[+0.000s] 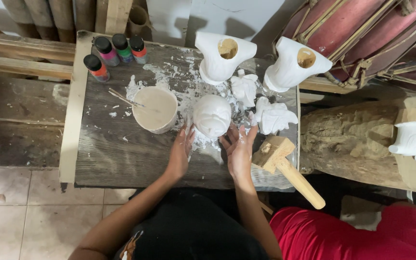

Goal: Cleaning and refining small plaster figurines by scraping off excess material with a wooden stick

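Both hands are on the same thing from what I can see: a rounded white plaster piece (pixel 212 115) sitting near the middle of the wooden board (pixel 116 154), in a mess of white splatter. My left hand (pixel 181 150) is flat against its lower left side with the fingers spread and smeared white, and my right hand (pixel 239 147) cups the lower right side, fingers open and loose around it, not pinching. So it's cradled between two open palms while resting on the board.

Just left of the piece there's a cup of pale plaster mix (pixel 155 109) with a thin stick (pixel 125 99) leaning over its rim. Just right of it lie two small crumpled-looking white casts (pixel 244 88) (pixel 273 117), almost touching each other. Behind those, at the far edge of the board, stand two taller white torso-shaped casts with holes at the top (pixel 223 57) (pixel 294 63).

Four little paint bottles with black caps (pixel 115 54) are grouped at the far left corner. A wooden mallet (pixel 285 166) hangs off the right edge near my right wrist. Further right there's a rough log (pixel 350 139) with another small white cast (pixel 410 138) on it, and something red (pixel 347 236) in the bottom right corner
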